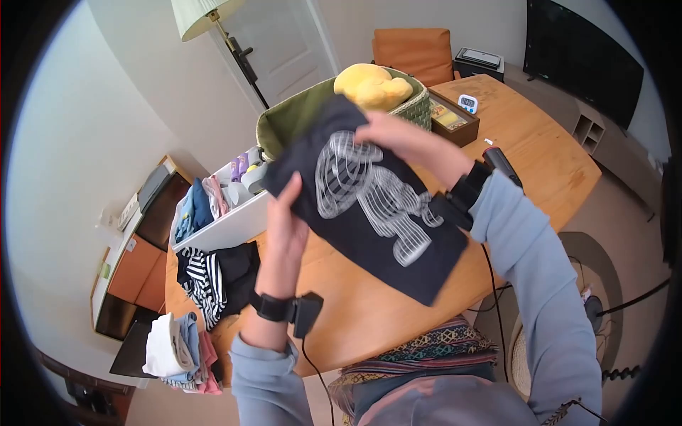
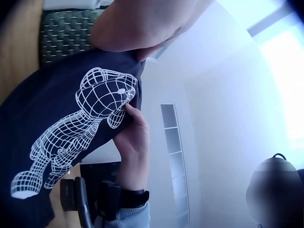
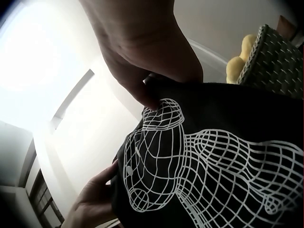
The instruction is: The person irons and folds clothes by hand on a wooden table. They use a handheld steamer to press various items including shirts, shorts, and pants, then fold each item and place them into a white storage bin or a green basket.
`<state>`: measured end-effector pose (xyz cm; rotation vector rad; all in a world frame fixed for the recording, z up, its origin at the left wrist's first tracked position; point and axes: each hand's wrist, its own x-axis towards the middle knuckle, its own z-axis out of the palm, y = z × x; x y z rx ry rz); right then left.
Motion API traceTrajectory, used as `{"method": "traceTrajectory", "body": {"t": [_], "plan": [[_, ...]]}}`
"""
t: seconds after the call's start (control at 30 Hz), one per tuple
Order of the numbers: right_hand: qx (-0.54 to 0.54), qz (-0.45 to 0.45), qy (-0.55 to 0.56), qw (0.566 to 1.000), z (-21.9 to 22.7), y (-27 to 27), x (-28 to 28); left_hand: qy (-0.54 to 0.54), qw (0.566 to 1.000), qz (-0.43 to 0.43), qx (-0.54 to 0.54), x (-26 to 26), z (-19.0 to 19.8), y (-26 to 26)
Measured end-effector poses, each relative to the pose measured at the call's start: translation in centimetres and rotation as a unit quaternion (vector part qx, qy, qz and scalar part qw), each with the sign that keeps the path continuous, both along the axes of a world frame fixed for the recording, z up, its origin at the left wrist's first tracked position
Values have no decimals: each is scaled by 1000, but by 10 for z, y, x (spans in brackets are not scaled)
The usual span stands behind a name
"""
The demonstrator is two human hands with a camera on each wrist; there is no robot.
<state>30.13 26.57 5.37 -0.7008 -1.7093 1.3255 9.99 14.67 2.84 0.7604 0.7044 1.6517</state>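
Observation:
A folded dark navy shirt [image 1: 426,273] with a white wireframe bear print hangs tilted above the wooden table in the head view. My left hand [image 1: 285,224] grips its left edge, thumb lying on the front. At the top right edge, my right hand [image 1: 398,135] pinches the cloth near the bear's head. The left wrist view shows the printed front of the shirt [image 2: 52,99] close up, with the right hand [image 2: 133,142] at the edge by the bear's face. Fingers behind the cloth are hidden.
Behind the shirt stands a green woven basket [image 1: 419,110] holding a yellow plush [image 1: 373,86]. A white bin [image 1: 234,220] with folded clothes is at left. Striped and black garments [image 1: 213,284] and a folded clothes pile [image 1: 181,348] lie nearer. A wooden box [image 1: 458,131] and small clock [image 1: 467,104] sit right.

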Motion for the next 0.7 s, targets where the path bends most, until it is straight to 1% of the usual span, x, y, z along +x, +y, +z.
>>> {"method": "traceTrajectory", "body": {"t": [0.03, 0.1, 0.17, 0.2, 0.23, 0.27, 0.3, 0.33, 0.37, 0.4, 0.43, 0.47, 0.5, 0.53, 0.57, 0.6, 0.63, 0.7], "plan": [[25, -38, 32, 998, 19, 4, 6, 13, 998, -3, 57, 6, 24, 5], [-3, 11, 50, 999, 67, -3, 28, 85, 985, 33, 149, 29, 80, -12], [-5, 76, 85, 993, 101, -41, 47, 121, 969, 34, 211, 37, 103, -24], [-6, 76, 84, 994, 104, -55, 51, 156, 956, 66, 240, 44, 111, -38], [34, 68, 112, 991, 102, -71, 53, 170, 951, 86, 244, 51, 112, -52], [75, 61, 141, 985, 97, -86, 55, 218, 949, 88, 211, 47, 103, -66], [120, 42, 84, 988, 87, -98, 62, 266, 944, 89, 176, 42, 92, -81], [44, 13, -53, 997, 75, -108, 71, 288, 939, 28, 187, 43, 80, -95], [52, 125, -4, 991, 61, -126, 80, 309, 930, -34, 196, 43, 67, -109], [82, 143, -91, 982, 37, -134, 86, 322, 928, -80, 167, 41, 49, -121], [111, 200, -134, 964, 16, -146, 92, 334, 924, -127, 135, 38, 28, -133], [16, 244, -201, 948, 9, -163, 97, 348, 923, -154, 64, 36, 8, -146], [70, 285, -171, 941, -35, -166, 102, 359, 915, -182, -9, 34, -12, -160], [62, 319, -205, 923, -53, -178, 106, 351, 910, -210, -65, 31, -36, -169], [111, 315, -193, 923, -92, -186, 108, 341, 902, -237, -120, 29, -57, -177], [-51, 374, -243, 894, -73, -196, 107, 303, 906, -243, -168, 32, -68, -186], [-11, 373, -237, 897, -115, -199, 111, 304, 905, -243, -171, 32, -77, -193], [-32, 336, -252, 907, -112, -203, 109, 324, 895, -222, -210, 32, -90, -200]]}}
